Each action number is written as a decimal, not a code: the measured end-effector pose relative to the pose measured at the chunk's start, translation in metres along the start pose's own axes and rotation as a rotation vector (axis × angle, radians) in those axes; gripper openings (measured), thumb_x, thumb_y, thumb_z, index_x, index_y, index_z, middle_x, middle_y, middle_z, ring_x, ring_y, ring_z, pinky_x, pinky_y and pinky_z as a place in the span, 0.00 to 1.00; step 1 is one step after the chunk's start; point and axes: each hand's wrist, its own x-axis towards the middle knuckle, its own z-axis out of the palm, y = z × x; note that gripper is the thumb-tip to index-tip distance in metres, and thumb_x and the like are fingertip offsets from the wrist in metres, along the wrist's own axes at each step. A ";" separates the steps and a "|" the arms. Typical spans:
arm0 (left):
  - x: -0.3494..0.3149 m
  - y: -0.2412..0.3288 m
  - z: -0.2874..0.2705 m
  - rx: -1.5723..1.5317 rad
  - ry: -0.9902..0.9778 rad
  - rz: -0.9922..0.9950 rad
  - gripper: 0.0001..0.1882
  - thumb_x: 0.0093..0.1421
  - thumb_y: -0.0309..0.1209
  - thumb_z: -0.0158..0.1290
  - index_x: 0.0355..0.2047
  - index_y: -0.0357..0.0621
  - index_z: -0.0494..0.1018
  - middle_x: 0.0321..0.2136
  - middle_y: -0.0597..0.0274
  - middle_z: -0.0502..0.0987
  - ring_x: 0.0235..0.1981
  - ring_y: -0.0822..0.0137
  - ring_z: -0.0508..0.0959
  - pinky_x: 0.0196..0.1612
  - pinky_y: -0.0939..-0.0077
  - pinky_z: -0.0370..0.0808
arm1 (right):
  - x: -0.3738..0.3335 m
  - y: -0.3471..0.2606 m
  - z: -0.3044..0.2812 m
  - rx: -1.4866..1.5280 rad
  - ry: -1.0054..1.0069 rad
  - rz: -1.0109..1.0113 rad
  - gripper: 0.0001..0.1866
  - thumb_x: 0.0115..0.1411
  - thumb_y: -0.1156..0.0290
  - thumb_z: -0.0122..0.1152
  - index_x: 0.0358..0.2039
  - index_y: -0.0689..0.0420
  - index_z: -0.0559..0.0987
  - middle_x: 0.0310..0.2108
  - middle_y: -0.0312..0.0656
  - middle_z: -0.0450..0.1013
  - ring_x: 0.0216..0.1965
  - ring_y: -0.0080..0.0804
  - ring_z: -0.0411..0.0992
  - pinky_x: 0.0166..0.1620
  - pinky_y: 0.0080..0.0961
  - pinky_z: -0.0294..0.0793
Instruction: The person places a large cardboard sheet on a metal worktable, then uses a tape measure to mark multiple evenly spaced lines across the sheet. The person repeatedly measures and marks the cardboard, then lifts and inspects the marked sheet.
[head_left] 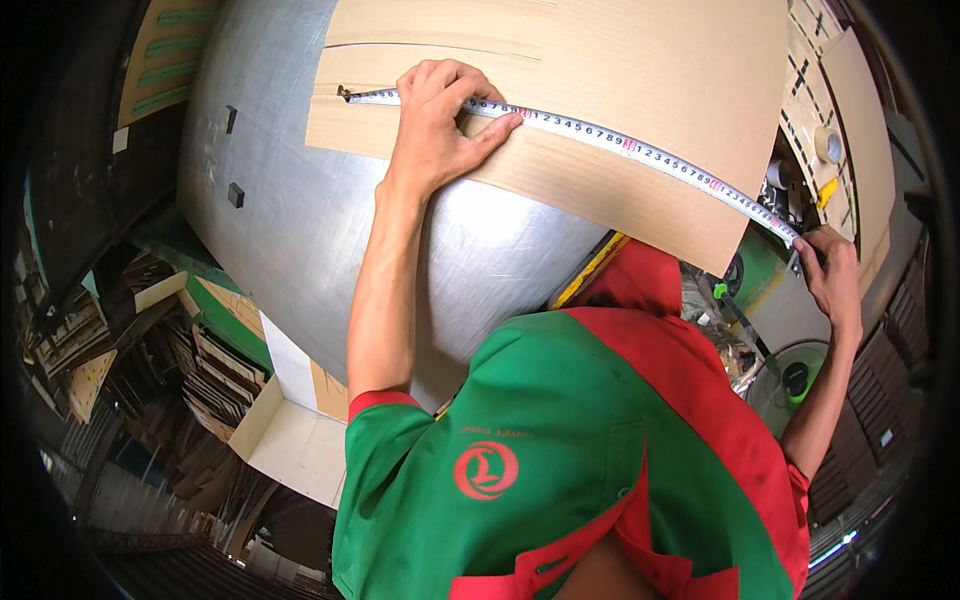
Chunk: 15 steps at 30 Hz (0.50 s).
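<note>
A sheet of brown cardboard [620, 60] lies on a bare metal tabletop [270, 200], its right corner reaching past the table's edge. Across the sheet runs the pulled-out white blade of a tape measure [570, 126], slanting down to the right. The blade's end hook sits near the sheet's left edge. My left hand [435, 125] is closed over the blade near that end, thumb along its lower side and fingers curled above. Off the right edge of the cardboard, my right hand [830, 270] grips the other end of the tape; its case is not plainly seen.
Two small dark blocks [236, 195] are on the metal at left. A roll of tape [827, 145] and a yellow object [827, 192] lie at the right. Below there stands a round clear container [800, 375]. Stacked boards [215, 375] fill the lower left.
</note>
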 end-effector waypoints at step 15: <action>0.001 0.001 0.000 0.040 0.021 0.028 0.13 0.48 0.35 0.73 0.30 0.48 0.81 0.36 0.66 0.79 0.45 0.61 0.75 0.55 0.62 0.65 | 0.002 -0.004 0.000 -0.029 -0.015 0.037 0.11 0.63 0.72 0.63 0.33 0.71 0.80 0.26 0.55 0.70 0.28 0.53 0.69 0.35 0.42 0.68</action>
